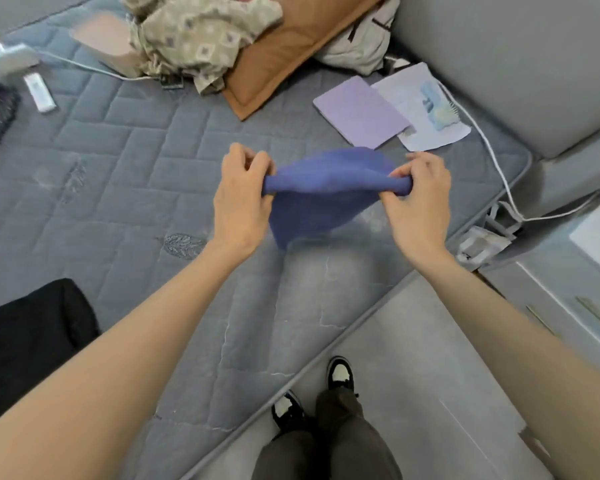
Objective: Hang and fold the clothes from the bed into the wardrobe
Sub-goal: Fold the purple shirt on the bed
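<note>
Above the middle of the mattress [118,174], the fingers [261,165] of the left hand [241,202] curl round one bunched end of a blue cloth [321,202]. The right hand [420,199] pinches the other end, thumb and fingers closed over it. The cloth's top edge is rolled and stretched between the hands. The rest hangs below, clear of the mattress as far as the blur lets me judge.

Under the hands and to their left the quilted surface lies bare. Just beyond them a purple notebook [359,110] and a printed sheet [426,109] lie touching. Farther back an orange pillow [291,53] sits partly under a patterned garment [201,32], with a pale garment [361,46] beside it. A white cable [482,143] follows the right edge of the mattress. A small white device [39,93] lies far left, and a black garment [25,341] covers the near left corner. The near edge runs diagonally, with floor [413,358] beside it where the person's shoes [340,374] stand.
</note>
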